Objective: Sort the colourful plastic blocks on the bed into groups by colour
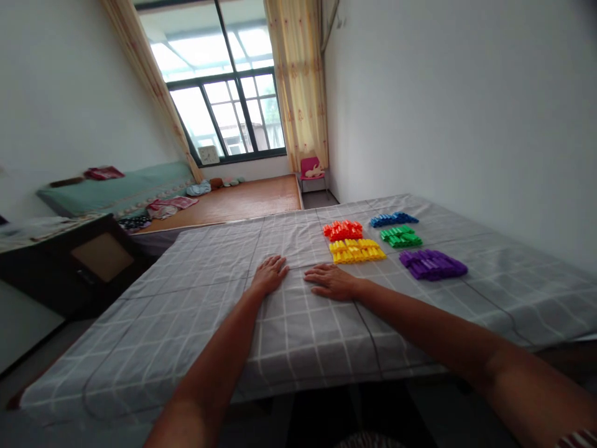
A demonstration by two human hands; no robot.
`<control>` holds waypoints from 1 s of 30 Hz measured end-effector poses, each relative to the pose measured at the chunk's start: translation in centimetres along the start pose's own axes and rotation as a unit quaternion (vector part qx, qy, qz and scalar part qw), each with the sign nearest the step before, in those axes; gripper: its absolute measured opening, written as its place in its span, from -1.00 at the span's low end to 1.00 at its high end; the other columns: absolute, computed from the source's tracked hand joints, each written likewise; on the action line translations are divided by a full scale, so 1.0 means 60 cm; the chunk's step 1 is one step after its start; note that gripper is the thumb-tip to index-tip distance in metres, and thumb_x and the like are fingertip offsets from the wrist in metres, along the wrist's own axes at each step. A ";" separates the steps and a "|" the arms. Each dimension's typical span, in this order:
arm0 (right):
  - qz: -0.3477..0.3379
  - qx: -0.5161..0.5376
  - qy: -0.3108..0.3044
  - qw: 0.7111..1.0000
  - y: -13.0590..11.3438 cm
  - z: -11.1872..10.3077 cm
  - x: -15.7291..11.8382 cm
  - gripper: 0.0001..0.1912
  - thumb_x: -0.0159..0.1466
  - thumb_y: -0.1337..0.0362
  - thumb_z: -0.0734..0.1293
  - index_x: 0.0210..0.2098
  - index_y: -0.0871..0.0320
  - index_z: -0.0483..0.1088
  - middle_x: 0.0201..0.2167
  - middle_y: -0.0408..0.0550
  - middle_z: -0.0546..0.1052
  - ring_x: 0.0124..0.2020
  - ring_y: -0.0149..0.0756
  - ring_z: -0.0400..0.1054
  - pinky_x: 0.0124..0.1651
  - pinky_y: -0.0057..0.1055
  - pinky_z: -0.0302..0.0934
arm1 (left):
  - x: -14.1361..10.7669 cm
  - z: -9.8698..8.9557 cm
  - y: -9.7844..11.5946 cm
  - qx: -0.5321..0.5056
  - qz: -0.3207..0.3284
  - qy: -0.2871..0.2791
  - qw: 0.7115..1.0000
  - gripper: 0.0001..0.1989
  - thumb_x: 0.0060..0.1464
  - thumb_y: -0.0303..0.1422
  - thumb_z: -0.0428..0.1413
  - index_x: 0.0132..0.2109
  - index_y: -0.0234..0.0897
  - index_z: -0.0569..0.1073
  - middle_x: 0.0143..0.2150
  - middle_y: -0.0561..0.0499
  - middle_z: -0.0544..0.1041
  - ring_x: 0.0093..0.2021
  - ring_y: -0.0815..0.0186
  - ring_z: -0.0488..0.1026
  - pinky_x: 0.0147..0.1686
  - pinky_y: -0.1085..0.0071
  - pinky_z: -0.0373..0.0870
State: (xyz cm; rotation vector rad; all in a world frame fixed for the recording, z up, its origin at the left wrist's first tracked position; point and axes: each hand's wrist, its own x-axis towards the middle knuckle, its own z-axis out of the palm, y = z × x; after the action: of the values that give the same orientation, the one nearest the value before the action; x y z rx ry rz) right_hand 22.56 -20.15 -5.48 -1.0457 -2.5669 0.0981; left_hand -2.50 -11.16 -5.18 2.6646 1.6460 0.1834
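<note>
My left hand (270,274) lies palm down on the grey checked cloth (186,311), fingers stretched out and nothing in it. My right hand (332,281) rests flat on the same cloth, fingers pointing left, also holding nothing. Beyond the right hand is a pile of yellow strip-like pieces (357,251), with a red-orange pile (342,230) behind it. Further right lie a blue pile (394,219), a green pile (401,236) and a purple pile (433,265). Neither hand touches the piles. The exact kind of the pieces is too small to tell.
A bed with a brown mat (252,196) stands past the far edge of the cloth, holding clothes and a square clock (208,155) near the window. A dark cabinet (79,267) is at the left. A pink chair (311,168) stands by the curtain; a white wall (466,112) borders the right.
</note>
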 end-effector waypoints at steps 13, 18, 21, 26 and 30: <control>0.004 0.020 0.020 1.000 -0.018 -0.017 -0.007 -0.53 0.35 0.08 0.19 0.19 0.09 0.33 0.17 0.06 0.42 0.24 -0.14 0.20 0.27 -0.10 0.08 | -0.006 0.005 -0.001 -0.040 0.006 0.023 0.999 -0.51 0.28 -0.04 -0.19 0.27 -0.04 0.25 0.37 -0.01 0.20 0.36 0.16 0.07 0.29 0.12 0.01; 0.010 0.018 0.011 1.000 -0.019 -0.017 -0.007 -0.54 0.35 0.10 0.20 0.18 0.10 0.33 0.17 0.05 0.42 0.22 -0.15 0.22 0.25 -0.10 0.11 | -0.004 0.012 -0.002 -0.051 0.009 0.036 0.998 -0.50 0.28 -0.05 -0.20 0.26 -0.07 0.26 0.35 -0.03 0.22 0.35 0.13 0.08 0.28 0.09 0.03; 0.017 0.010 0.002 1.000 -0.018 -0.014 -0.008 -0.54 0.35 0.10 0.20 0.20 0.08 0.31 0.19 0.03 0.40 0.23 -0.14 0.21 0.26 -0.09 0.11 | -0.004 0.016 -0.001 -0.060 0.009 0.041 0.997 -0.50 0.28 -0.05 -0.20 0.25 -0.08 0.26 0.35 -0.04 0.22 0.35 0.11 0.07 0.28 0.07 0.02; 0.026 0.009 -0.010 1.000 -0.018 -0.013 -0.011 -0.51 0.35 0.11 0.20 0.24 0.03 0.25 0.21 0.03 0.37 0.25 -0.12 0.19 0.26 -0.07 0.08 | -0.005 0.017 0.004 -0.086 0.007 0.043 0.995 -0.50 0.28 -0.07 -0.18 0.25 -0.12 0.27 0.34 -0.09 0.22 0.35 0.06 0.05 0.28 0.01 -0.01; 0.025 0.009 -0.024 0.999 -0.019 -0.016 -0.012 -0.48 0.34 0.11 0.21 0.27 0.05 0.22 0.24 0.05 0.33 0.27 -0.11 0.15 0.28 -0.06 0.06 | -0.007 0.017 0.009 -0.103 0.002 0.047 0.994 -0.51 0.28 -0.10 -0.17 0.25 -0.14 0.28 0.34 -0.12 0.22 0.35 0.03 0.04 0.28 -0.04 -0.02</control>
State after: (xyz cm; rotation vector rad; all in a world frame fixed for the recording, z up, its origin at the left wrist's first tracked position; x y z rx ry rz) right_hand 22.63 -21.51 -4.61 -1.1148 -2.5779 0.1596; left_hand -2.10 -11.69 -6.17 2.5419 1.5503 0.4600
